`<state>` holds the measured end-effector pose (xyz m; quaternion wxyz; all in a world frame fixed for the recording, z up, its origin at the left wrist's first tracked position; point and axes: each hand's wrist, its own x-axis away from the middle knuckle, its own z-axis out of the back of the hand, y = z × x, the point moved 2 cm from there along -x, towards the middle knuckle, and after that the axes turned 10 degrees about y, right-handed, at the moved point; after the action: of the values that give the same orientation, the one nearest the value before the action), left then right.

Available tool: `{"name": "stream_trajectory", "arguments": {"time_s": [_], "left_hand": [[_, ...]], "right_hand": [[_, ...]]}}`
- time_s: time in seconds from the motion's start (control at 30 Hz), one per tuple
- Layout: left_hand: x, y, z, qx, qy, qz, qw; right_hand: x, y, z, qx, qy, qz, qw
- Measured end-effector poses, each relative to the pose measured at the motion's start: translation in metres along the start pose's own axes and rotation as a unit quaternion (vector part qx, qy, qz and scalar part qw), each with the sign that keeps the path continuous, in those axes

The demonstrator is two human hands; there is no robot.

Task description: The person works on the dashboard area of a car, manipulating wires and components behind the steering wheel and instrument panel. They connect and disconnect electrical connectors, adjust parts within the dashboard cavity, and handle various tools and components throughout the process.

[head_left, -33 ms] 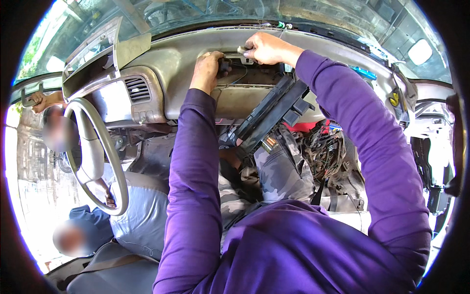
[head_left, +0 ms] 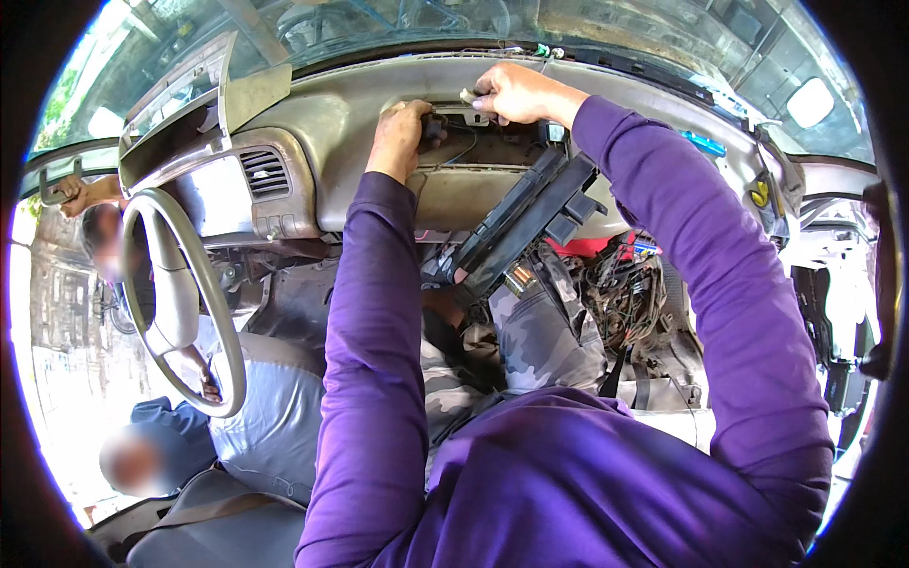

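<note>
A rectangular opening [head_left: 488, 149] is cut into the worn grey-beige dashboard [head_left: 346, 133]. At its left end my left hand [head_left: 401, 135] curls over the edge, closed beside a small dark block [head_left: 434, 128]; what its fingers grip is hidden. My right hand [head_left: 521, 95] is closed in a pinch at the opening's upper edge. A small pale piece [head_left: 467, 96] sticks out from those fingertips, its kind unclear. Just below, a thin wire [head_left: 464, 151] crosses the opening. A long black plastic housing [head_left: 525, 218] leans diagonally from under the right end of the opening toward my knees.
The steering wheel [head_left: 232, 350] stands at the left, with a person [head_left: 166, 431] in the seat beside it and another person's hand [head_left: 71, 194] at the far left. Tangled wiring [head_left: 630, 303] lies low at right. A raised trim panel [head_left: 256, 95] sits left on the dashboard.
</note>
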<state>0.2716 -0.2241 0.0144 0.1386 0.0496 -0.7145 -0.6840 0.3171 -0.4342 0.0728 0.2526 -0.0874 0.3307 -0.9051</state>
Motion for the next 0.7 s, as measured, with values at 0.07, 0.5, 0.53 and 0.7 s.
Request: {"name": "stream_trajectory", "arguments": {"time_s": [0.07,0.5,0.53,0.7], "left_hand": [[-0.003,-0.005,0.004,-0.007,-0.004,-0.036,0.999],[-0.016,-0.008,0.009,-0.023,-0.042,-0.104,0.993],[-0.002,0.008,-0.001,-0.005,-0.058,-0.045,0.997],[0.031,0.027,-0.019,-0.115,0.002,-0.241,0.964]], "right_hand": [[-0.003,0.002,0.004,-0.016,-0.019,0.002,1.000],[-0.013,0.014,0.009,-0.122,-0.103,-0.065,0.985],[-0.010,0.023,0.010,-0.135,-0.100,-0.085,0.982],[-0.017,0.022,0.007,-0.125,-0.110,-0.060,0.984]]}}
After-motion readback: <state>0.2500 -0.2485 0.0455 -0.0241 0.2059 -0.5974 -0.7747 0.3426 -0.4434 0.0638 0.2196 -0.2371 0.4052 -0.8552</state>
